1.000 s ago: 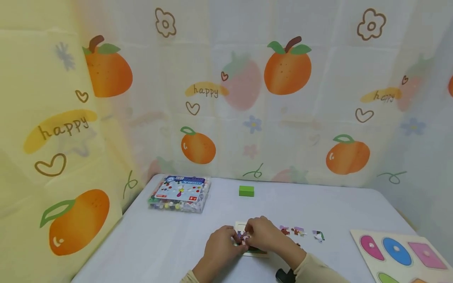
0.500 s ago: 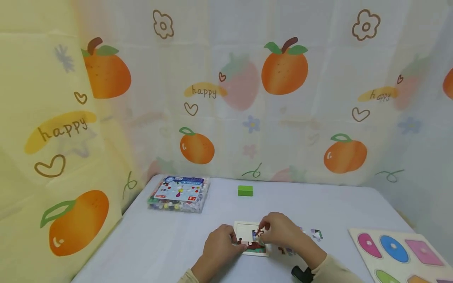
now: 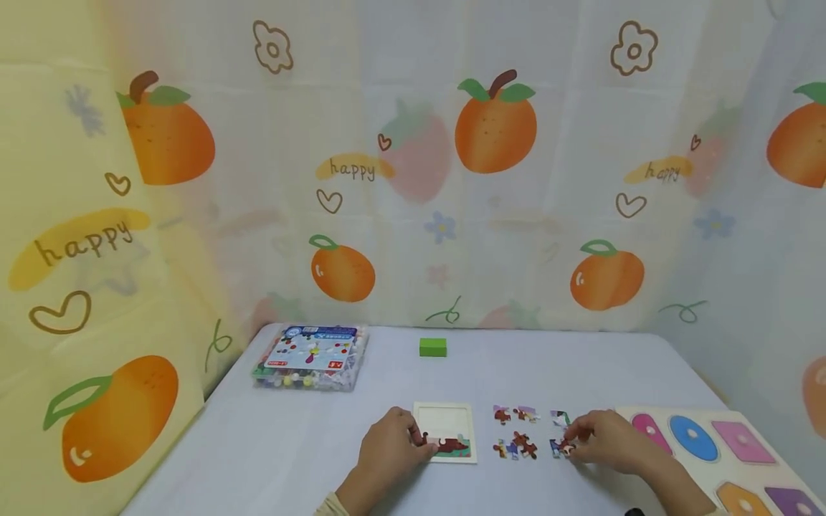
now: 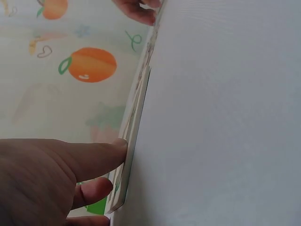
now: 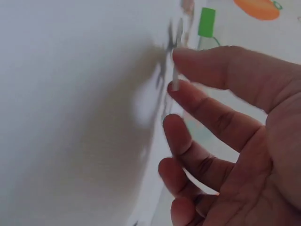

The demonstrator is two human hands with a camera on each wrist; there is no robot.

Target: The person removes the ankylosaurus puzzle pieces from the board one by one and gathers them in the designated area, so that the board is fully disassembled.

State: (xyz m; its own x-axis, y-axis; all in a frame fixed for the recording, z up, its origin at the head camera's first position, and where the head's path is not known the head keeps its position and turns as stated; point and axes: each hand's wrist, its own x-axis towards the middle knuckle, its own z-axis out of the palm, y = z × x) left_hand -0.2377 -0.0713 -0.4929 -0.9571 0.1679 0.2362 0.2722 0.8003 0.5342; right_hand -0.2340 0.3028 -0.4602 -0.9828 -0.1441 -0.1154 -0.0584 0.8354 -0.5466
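Note:
The left hand (image 3: 390, 448) grips the left edge of a small white-framed puzzle tray (image 3: 445, 418), thumb and fingers at its rim in the left wrist view. Along the tray's lower part lies a joined brown-and-green picture strip (image 3: 453, 446); its upper part is bare. Off to the right, the right hand (image 3: 611, 438) pinches a jigsaw piece (image 3: 560, 448) between thumb and index finger, low over the table. In the right wrist view that piece (image 5: 176, 77) appears edge-on. Several loose jigsaw pieces (image 3: 516, 446) lie between the tray and this hand.
A knobbed shape board (image 3: 710, 480) lies at the right, partly behind the right forearm. Farther back are a green block (image 3: 433, 347) and a clear case of colored beads (image 3: 310, 357). A fruit-print curtain (image 3: 413, 287) closes off the far side.
The right hand has moved from over the tray to the right with a jigsaw piece, uncovering the tray's upper part and the loose pieces. The left hand stays at the tray; the view has shifted right.

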